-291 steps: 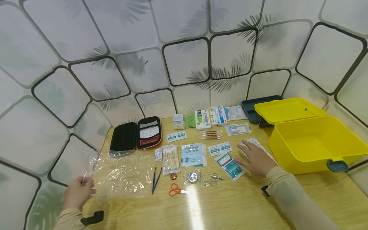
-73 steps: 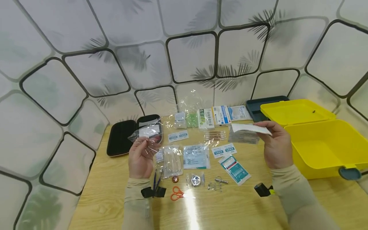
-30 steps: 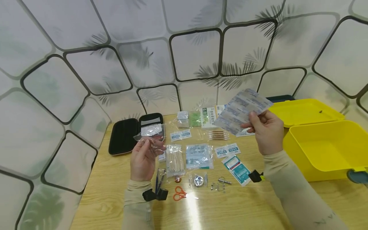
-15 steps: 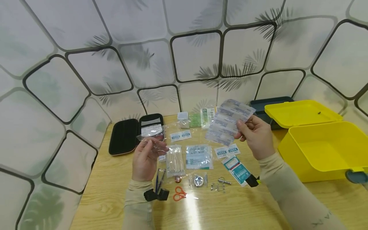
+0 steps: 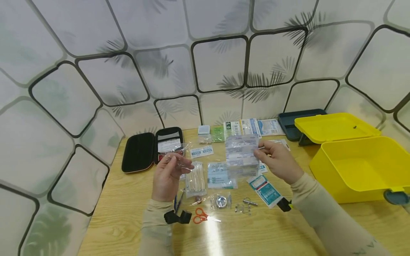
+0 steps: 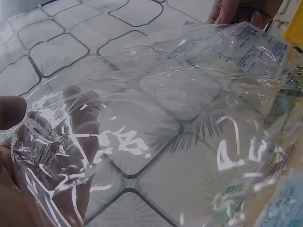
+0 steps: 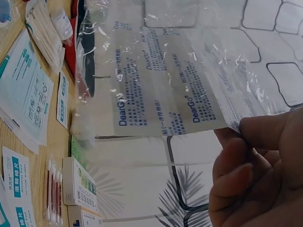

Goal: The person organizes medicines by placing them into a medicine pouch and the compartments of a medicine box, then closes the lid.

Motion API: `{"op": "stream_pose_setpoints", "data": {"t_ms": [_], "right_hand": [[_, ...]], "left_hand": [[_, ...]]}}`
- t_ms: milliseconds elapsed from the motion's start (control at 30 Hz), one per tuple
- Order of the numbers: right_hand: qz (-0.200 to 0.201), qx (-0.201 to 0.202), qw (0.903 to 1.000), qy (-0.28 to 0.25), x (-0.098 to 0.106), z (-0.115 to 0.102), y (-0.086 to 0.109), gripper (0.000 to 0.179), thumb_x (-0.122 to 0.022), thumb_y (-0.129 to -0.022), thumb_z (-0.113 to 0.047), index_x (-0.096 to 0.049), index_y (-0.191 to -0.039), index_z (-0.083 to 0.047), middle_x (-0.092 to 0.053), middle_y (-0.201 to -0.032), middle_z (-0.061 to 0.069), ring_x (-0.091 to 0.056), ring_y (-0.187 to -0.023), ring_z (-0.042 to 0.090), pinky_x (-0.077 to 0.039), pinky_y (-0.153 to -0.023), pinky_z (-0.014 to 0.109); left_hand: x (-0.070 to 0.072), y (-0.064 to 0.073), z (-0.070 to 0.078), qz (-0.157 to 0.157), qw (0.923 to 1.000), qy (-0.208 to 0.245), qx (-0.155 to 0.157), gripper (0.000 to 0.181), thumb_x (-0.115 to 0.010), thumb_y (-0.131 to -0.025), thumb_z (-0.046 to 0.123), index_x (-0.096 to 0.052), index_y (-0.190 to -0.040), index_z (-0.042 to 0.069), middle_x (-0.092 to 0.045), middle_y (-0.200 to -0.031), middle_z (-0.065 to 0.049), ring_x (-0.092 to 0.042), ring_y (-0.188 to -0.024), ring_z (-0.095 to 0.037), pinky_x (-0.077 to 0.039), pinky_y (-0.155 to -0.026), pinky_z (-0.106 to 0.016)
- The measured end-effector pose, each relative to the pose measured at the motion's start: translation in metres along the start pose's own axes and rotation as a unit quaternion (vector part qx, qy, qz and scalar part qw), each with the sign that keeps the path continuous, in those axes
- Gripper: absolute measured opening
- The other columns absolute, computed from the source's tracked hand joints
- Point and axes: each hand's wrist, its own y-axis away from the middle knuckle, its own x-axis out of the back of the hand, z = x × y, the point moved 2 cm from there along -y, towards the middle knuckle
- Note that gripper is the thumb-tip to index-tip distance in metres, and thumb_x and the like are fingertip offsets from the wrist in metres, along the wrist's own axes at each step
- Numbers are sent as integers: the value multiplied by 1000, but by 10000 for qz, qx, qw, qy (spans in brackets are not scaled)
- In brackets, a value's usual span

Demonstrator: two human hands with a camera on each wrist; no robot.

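My left hand (image 5: 167,177) grips the edge of a clear plastic bag (image 6: 137,109), which spreads rightward over the table. Between thumb and fingers, my right hand (image 5: 280,161) pinches a folded sheet of wrapped adhesive bandages (image 5: 242,153), printed in blue. That sheet hangs upright above a pale blue packet (image 5: 217,174). In the right wrist view, the bag's film overlaps the sheet's far part; whether the sheet is inside or behind it, I cannot tell. Below the hands lie a pack of cotton swabs (image 5: 195,179), orange scissors (image 5: 200,216) and a teal packet (image 5: 265,192).
An unfolded black case (image 5: 137,153) stands at the left. On the right is a yellow box (image 5: 336,185) with its lid raised, beside a dark tray (image 5: 289,124). Medicine boxes (image 5: 250,126) line the back. Safety pins (image 5: 242,209) and tweezers (image 5: 178,202) lie nearer the front.
My right hand picked the bandage sheet up from beside the yellow box. It has since brought it left and down toward the bag. Earlier, my left hand lifted the bag off the table.
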Motion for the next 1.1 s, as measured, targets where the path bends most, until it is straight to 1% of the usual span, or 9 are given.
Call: {"op": "stream_pose_setpoints", "data": {"t_ms": [33, 200, 367, 467, 567, 733, 900, 1000, 1100], "right_hand": [[-160, 48, 9998, -59, 0, -1, 0, 17, -54, -100, -17, -59, -103, -1, -65, -87, 13, -47, -56, 15, -39, -45, 24], [-1029, 190, 9926, -616, -2, -5, 0, 15, -50, -100, -9, -60, -103, 2, -61, -78, 10, -55, -64, 21, -53, -57, 28], [-1586, 140, 9818, -1037, -6, -5, -1, 10, -54, -98, -6, -53, -97, 4, -60, -72, 9, -58, -64, 18, -57, -63, 33], [-1749, 100, 9789, -1050, -9, -4, -2, 11, -58, -96, -6, -51, -94, 3, -65, -78, 10, -62, -70, 20, -58, -67, 35], [-1794, 184, 9805, -784, -11, -5, 0, 11, -64, -93, -10, -57, -92, -1, -68, -80, 9, -65, -70, 26, -58, -63, 37], [-1473, 164, 9886, -284, -14, -8, 2, 10, -67, -91, -18, -66, -91, -8, -65, -71, 6, -62, -57, 24, -55, -51, 33], [-1445, 371, 9864, -695, -10, -14, 6, 20, -54, -99, -12, -64, -113, -2, -67, -92, 13, -64, -72, 26, -58, -63, 35], [-1567, 576, 9834, -706, -4, -22, 8, 30, -41, -105, -15, -59, -124, -2, -67, -103, 11, -61, -82, 23, -54, -67, 30], [-1626, 758, 9819, -615, 2, -30, 12, 31, -35, -106, -15, -58, -123, -3, -67, -101, 7, -59, -88, 20, -50, -72, 28]], "left_hand": [[-1, 0, -1, -66, 10000, -35, 2, 22, -39, -105, 14, -60, -103, 9, -71, -96, -9, -69, -86, -23, -57, -74, -32], [-7, 0, -6, -245, 9994, -114, 202, 22, -39, -105, 15, -60, -103, 9, -71, -97, -8, -70, -86, -23, -56, -76, -33], [-12, 0, -10, -305, 9988, -46, 382, 22, -39, -105, 16, -59, -101, 9, -72, -99, -8, -70, -85, -23, -56, -76, -33], [-14, 0, -10, -307, 9989, 18, 364, 22, -38, -105, 15, -59, -101, 9, -72, -98, -8, -70, -84, -23, -56, -76, -33], [-16, -1, -12, -362, 9988, 21, 342, 22, -39, -105, 16, -59, -101, 9, -71, -97, -8, -70, -84, -23, -56, -75, -32], [-20, -1, -15, -482, 9978, -61, 447, 22, -40, -105, 19, -59, -103, 9, -71, -100, -8, -69, -87, -23, -57, -76, -34], [-20, -2, -19, -114, 9985, 126, 517, 23, -38, -105, 19, -58, -101, 10, -71, -99, -8, -69, -87, -23, -56, -77, -35], [-18, -2, -20, 266, 9969, 612, 422, 25, -36, -106, 17, -58, -100, 8, -70, -97, -9, -69, -87, -25, -56, -78, -36], [-15, -2, -20, 569, 9904, 1237, 252, 25, -35, -106, 17, -57, -102, 6, -70, -98, -11, -68, -88, -25, -56, -78, -33]]}}
